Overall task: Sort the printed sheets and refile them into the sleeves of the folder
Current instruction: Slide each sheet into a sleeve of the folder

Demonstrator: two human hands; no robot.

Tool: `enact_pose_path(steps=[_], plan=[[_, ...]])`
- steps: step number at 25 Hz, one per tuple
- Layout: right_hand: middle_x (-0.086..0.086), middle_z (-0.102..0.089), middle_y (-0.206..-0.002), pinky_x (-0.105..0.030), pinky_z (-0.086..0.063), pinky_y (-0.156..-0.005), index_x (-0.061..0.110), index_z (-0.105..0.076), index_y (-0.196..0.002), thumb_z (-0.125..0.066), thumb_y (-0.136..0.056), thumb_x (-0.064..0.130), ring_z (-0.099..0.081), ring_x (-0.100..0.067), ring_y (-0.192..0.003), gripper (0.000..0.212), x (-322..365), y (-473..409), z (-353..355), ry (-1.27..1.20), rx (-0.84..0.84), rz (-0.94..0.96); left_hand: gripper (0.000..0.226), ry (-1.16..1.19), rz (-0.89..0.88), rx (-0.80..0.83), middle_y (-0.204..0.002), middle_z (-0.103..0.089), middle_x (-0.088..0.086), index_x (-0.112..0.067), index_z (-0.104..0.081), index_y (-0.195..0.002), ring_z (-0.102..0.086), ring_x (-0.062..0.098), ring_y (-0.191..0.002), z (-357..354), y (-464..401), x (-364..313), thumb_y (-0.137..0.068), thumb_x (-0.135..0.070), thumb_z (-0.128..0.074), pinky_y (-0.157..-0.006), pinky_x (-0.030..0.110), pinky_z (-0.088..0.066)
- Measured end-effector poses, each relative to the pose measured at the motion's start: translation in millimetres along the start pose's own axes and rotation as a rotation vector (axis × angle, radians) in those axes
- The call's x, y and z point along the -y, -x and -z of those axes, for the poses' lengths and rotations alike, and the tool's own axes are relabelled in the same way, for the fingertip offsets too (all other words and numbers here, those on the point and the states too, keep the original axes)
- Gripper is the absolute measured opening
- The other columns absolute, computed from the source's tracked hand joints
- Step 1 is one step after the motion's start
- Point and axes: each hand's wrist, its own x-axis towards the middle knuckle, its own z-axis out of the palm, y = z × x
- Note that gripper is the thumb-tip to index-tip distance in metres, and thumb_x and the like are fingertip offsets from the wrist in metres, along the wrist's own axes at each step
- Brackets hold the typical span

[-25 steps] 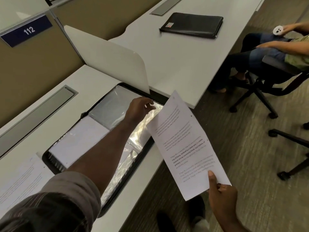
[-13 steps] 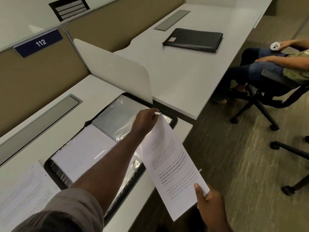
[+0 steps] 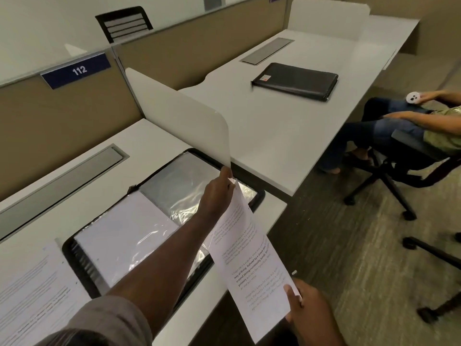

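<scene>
Now that the left hand has moved from the sleeve to pinch the top edge of the printed sheet, while the right hand grips its bottom corner, the sheet hangs over the open folder, probably ready for sliding in.

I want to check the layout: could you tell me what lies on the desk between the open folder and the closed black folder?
In the head view, a white divider panel stands between the open folder and the closed black folder.
</scene>
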Motion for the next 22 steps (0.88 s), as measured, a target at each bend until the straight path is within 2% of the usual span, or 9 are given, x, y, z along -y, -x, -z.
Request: enact_pose_path(steps=[2,4,7,10,12,14,17,19,22], plan=[[0.018,-0.063,-0.087,-0.014,-0.052,-0.061,0.036,-0.057,-0.096,-0.057,-0.095,0.019,-0.067,-0.008,-0.080,0.016,1.0,-0.5,-0.7,-0.044,0.057,-0.001,0.030,0.002,-0.033,0.009,-0.108,-0.067,0.005,-0.024,-0.048,-0.126,-0.063,0.020,-0.092,-0.9,1.8,1.9,-0.099,-0.013,-0.053,-0.078,0.035,-0.056],[0.021,-0.066,-0.089,-0.015,-0.052,-0.074,0.040,-0.058,-0.098,-0.060,-0.093,0.017,-0.066,-0.006,-0.094,0.024,-1.7,-0.7,-1.8,-0.126,0.118,-0.015,0.046,-0.090,-0.125,0.072,-0.105,-0.063,0.002,-0.030,-0.049,-0.138,-0.059,0.016,-0.090,-4.3,2.6,5.6,-0.098,-0.009,-0.054,-0.075,0.026,-0.051],[0.020,-0.071,-0.103,-0.018,-0.053,-0.081,0.036,-0.056,-0.116,-0.071,-0.085,0.012,-0.065,-0.007,-0.105,0.042,-8.2,-1.7,3.1,-0.370,0.269,0.038,0.040,-0.206,-0.167,0.147,-0.102,-0.061,0.001,-0.022,-0.064,-0.126,-0.059,0.016,-0.088,-9.3,-1.1,11.0,-0.093,-0.002,-0.059,-0.070,0.020,-0.047],[0.008,-0.062,-0.129,-0.027,-0.053,-0.089,0.030,-0.036,-0.139,-0.083,-0.063,0.052,-0.059,-0.012,-0.119,0.092,-6.3,-12.2,12.2,-0.601,0.472,0.142,0.027,-0.225,-0.149,0.138,-0.105,-0.064,0.006,-0.011,-0.072,-0.110,-0.063,0.018,-0.091,-12.8,-5.8,14.1,-0.091,0.003,-0.059,-0.074,0.024,-0.052],[0.011,-0.055,-0.136,-0.024,-0.054,-0.083,0.039,-0.028,-0.142,-0.079,-0.054,0.068,-0.058,-0.010,-0.119,0.106,-0.5,-29.8,14.3,-0.614,0.488,0.058,0.027,-0.217,-0.113,0.126,-0.107,-0.064,0.006,-0.011,-0.072,-0.109,-0.063,0.017,-0.091,-16.4,-3.4,17.6,-0.092,0.003,-0.057,-0.076,0.023,-0.052],[0.015,-0.050,-0.136,-0.028,-0.058,-0.078,0.045,-0.025,-0.144,-0.078,-0.064,0.059,-0.061,-0.011,-0.114,0.097,13.5,-57.2,11.0,-0.456,0.454,-0.016,0.026,-0.208,-0.081,0.141,-0.109,-0.063,0.005,-0.011,-0.072,-0.110,-0.063,0.016,-0.092,-20.0,-0.7,18.3,-0.093,0.002,-0.056,-0.077,0.024,-0.053],[0.009,-0.051,-0.136,-0.033,-0.054,-0.091,0.039,-0.025,-0.147,-0.066,-0.087,0.038,-0.057,-0.016,-0.118,0.072,38.4,-100.8,-6.7,-0.036,0.331,0.095,0.028,-0.187,-0.027,0.134,-0.112,-0.063,0.005,-0.012,-0.071,-0.112,-0.062,0.017,-0.096,-20.5,0.8,17.1,-0.095,0.001,-0.054,-0.079,0.025,-0.053],[0.005,-0.056,-0.134,-0.028,-0.050,-0.090,0.032,-0.037,-0.142,-0.055,-0.096,0.035,-0.058,-0.017,-0.118,0.049,59.8,-123.0,-15.3,0.138,0.194,0.202,0.029,-0.143,0.017,0.099,-0.114,-0.064,0.006,-0.014,-0.068,-0.118,-0.063,0.018,-0.098,-20.5,2.2,10.0,-0.096,-0.003,-0.053,-0.081,0.025,-0.053],[0.005,-0.067,-0.112,-0.022,-0.050,-0.077,0.026,-0.054,-0.120,-0.041,-0.100,0.040,-0.066,-0.013,-0.098,0.027,86.5,-146.1,-21.5,0.364,0.066,0.311,0.034,-0.034,0.087,0.004,-0.119,-0.067,0.006,-0.017,-0.057,-0.131,-0.065,0.019,-0.101,-17.7,8.4,-1.8,-0.098,-0.011,-0.053,-0.085,0.028,-0.054]])
